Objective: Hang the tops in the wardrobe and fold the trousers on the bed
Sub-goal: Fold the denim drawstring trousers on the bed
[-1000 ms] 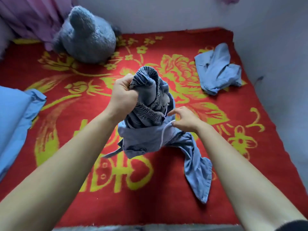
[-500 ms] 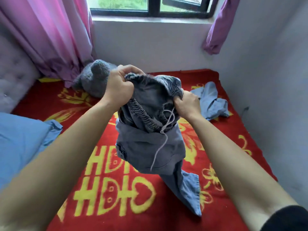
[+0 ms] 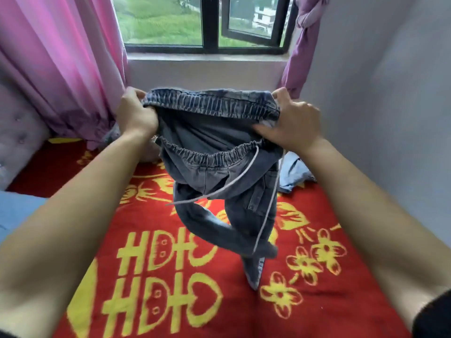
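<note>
Now, in the head view, the left hand point(image 3: 136, 115) and the right hand point(image 3: 292, 123) are each gripping one end of the elastic waistband of the denim trousers point(image 3: 219, 172). Their fingers are curling over the band and holding the trousers up above the red blanket point(image 3: 234, 313) on the bed, legs dangling. To do this step well (the legs are twisting round each other), the person is probably needing to shake them straight and lay them flat before folding. Counting: one pair of trousers is hanging from two hands, two drawstring ends point(image 3: 195, 198) are trailing, and one light blue garment point(image 3: 295, 172) is lying crumpled by the wall.
</note>
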A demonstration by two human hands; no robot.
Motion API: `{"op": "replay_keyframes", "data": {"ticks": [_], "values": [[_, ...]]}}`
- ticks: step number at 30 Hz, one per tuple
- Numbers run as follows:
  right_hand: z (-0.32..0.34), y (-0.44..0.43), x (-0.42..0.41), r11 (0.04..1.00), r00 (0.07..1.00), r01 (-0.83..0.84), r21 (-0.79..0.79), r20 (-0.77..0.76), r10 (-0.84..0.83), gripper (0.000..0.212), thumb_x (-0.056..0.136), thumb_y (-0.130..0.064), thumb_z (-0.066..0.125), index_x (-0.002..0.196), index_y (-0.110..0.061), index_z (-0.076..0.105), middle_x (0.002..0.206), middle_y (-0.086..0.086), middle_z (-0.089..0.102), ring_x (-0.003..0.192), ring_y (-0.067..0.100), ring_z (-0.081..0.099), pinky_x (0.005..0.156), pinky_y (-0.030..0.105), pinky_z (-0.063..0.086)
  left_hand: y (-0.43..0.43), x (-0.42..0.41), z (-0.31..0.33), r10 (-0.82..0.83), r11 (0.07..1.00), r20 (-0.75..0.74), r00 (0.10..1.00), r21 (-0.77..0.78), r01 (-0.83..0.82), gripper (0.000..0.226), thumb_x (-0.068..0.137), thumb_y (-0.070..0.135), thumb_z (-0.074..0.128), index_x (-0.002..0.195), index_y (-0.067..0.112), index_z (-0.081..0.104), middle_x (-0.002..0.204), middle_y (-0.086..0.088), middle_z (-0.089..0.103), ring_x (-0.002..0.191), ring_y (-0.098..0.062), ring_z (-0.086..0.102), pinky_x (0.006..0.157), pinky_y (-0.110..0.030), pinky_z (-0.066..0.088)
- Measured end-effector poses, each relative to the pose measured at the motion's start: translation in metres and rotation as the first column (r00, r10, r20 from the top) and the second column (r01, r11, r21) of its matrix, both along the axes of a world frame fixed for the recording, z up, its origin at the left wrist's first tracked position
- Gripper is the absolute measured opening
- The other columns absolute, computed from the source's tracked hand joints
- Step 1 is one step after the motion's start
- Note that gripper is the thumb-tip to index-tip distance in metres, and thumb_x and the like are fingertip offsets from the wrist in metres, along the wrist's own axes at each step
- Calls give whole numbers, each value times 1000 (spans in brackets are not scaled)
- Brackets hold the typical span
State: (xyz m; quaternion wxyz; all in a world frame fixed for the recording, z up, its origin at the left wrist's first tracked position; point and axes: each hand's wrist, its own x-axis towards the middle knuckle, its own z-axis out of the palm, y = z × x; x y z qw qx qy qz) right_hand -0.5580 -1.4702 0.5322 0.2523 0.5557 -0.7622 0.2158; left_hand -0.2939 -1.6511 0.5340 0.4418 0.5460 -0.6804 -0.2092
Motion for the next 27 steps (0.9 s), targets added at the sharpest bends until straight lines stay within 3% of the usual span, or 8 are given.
{"op": "replay_keyframes", "data": {"ticks": [6,12,14,16,20,22,24,27], "values": [[8,19,-26,948,981,138,286,90,-169,38,87,-46,53,110,-16,57,105,15,65,97,38,63,79,41,47,18,-12,23,-124,991,131,984,60,117,31,80,2,55,107,17,61,99,-1,64,96,-25,59,82,-28,45],[62,21,-14,998,938,50,45,342,-63,44,87,-24,49,132,-21,48,117,15,63,104,36,60,88,41,46,20,-7,62,-68,987,173,983,-129,91,36,77,-3,53,108,14,60,97,-5,65,92,-28,63,83,-38,55],[75,20,-5,999,926,41,5,376,-40,41,85,-20,49,126,-19,55,114,15,66,103,36,61,86,38,47,20,-2,64,2,1000,336,942,-22,5,31,77,20,56,106,12,60,98,-11,68,90,-34,66,81,-41,56],[76,22,4,997,906,65,52,415,-81,41,82,-17,46,119,-19,62,111,18,68,103,39,61,86,37,49,28,5,50,-48,965,415,908,253,-65,41,74,39,51,93,7,68,85,-14,73,75,-33,72,68,-40,59],[31,27,24,954,858,21,300,484,-171,48,79,-13,45,121,-24,66,123,15,66,112,36,59,93,37,50,55,1,-22,-168,774,-4,986,619,134,27,90,18,47,88,-3,64,82,-24,70,61,-35,69,54,-47,59],[-6,34,32,876,866,-25,482,448,-222,44,81,-12,47,116,-28,68,126,8,66,115,32,60,91,34,49,73,-3,-60,-137,719,-173,975,660,218,15,90,11,56,92,-1,64,71,-13,68,49,-24,63,47,-31,53],[-48,45,35,750,892,-25,661,354,-282,38,84,-11,48,113,-26,69,123,5,67,113,29,61,87,34,49,90,-6,-89,-176,663,-201,964,699,267,7,84,9,64,91,6,65,56,-2,64,39,-12,57,40,-22,46],[-109,71,38,557,882,-1,830,263,-391,32,88,-19,50,117,-16,64,124,11,65,113,32,61,89,38,51,110,-9,-122,-288,660,-125,949,693,291,17,79,5,66,95,1,69,73,-9,65,54,-17,58,49,-26,48]]}}
